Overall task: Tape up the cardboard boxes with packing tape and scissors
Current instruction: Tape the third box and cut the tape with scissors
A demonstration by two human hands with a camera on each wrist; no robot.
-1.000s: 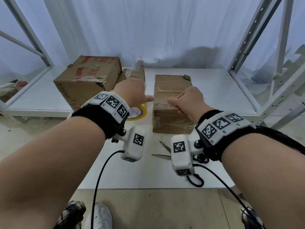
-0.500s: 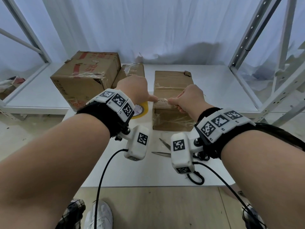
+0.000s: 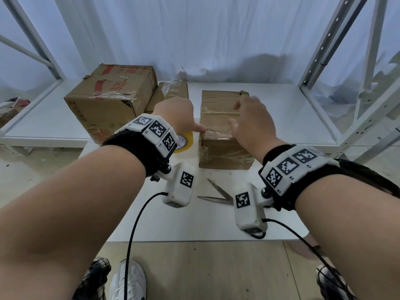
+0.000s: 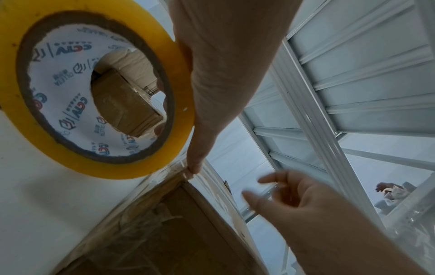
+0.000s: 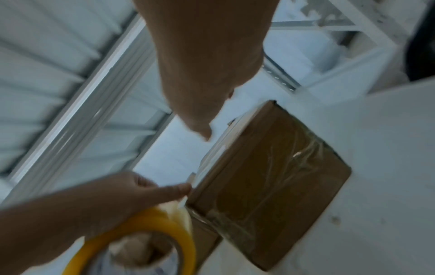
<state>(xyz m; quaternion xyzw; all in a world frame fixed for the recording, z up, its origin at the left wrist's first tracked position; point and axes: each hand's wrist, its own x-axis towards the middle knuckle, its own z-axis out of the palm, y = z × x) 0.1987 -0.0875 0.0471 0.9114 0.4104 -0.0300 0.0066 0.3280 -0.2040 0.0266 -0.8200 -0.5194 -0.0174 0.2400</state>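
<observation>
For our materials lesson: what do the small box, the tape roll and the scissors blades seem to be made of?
Small box: brown cardboard, matte, with glossy wrinkled clear film over it. Tape roll: shiny yellowish plastic tape on a printed paper-like core. Scissors blades: probably metal, grey and thin.

Tape roll (image 4: 94,93) beside box (image 4: 164,232)

Each bare forearm wore a black wrist strap (image 3: 138,146) topped with white blocks printed with black square codes. A white camera housing (image 3: 179,185) hung under each wrist, trailing a black cable (image 3: 132,234).
</observation>
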